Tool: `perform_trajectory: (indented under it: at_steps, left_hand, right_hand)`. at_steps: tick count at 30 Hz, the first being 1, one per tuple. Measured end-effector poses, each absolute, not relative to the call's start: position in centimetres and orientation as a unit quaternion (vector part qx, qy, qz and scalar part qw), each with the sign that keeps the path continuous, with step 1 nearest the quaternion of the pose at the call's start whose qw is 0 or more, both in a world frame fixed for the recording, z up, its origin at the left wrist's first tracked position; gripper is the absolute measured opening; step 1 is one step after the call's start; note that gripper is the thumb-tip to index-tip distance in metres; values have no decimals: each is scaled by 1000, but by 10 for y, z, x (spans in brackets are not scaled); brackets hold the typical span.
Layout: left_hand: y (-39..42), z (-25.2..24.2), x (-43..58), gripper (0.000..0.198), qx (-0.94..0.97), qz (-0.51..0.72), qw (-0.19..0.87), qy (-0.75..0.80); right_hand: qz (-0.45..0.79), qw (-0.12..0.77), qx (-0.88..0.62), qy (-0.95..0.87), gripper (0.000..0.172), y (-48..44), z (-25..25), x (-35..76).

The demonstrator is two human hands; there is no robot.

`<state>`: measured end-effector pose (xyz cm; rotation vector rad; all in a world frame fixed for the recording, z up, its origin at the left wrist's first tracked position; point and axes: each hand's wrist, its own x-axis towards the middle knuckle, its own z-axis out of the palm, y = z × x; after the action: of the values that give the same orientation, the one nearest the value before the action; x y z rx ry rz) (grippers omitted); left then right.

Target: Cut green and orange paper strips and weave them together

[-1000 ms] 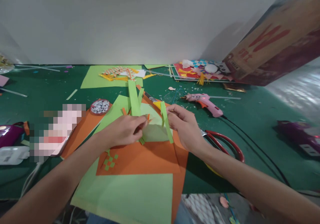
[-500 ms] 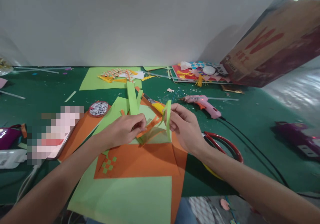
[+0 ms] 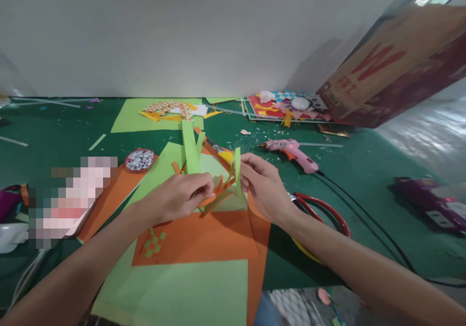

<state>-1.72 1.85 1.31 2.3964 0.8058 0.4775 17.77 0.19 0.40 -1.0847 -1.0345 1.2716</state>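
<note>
My left hand is closed, its fingertips pinching orange and green paper strips at the middle of the work area. A long green strip rises behind that hand. Facing it, my right hand is closed on a curled green paper strip that stands up between thumb and fingers. Under both hands lie sheets of green paper and orange paper. A small green-and-orange checkered weave sits on the orange sheet. Behind the right hand is a yellow utility knife.
A pink glue gun with a black cord lies to the right, near red-handled scissors. At left are a blurred-out phone and a round container. A paper bag leans at back right; woven paper pieces lie at the back.
The view has shifted slightly, so the table things sit a little further left. My right hand has moved the green strip slightly closer to my left hand, which stays on the strips.
</note>
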Motion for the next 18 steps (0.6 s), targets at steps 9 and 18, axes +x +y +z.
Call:
perform_trajectory:
  at_steps: [9, 18]
  left_hand:
    - [17, 16, -14, 16, 924, 195, 198, 262]
    - [18, 15, -17, 20, 918, 263, 146, 259]
  right_hand:
    - [580, 512, -472, -423, 20, 1, 5, 179]
    - [510, 539, -452, -495, 23, -1, 5, 178]
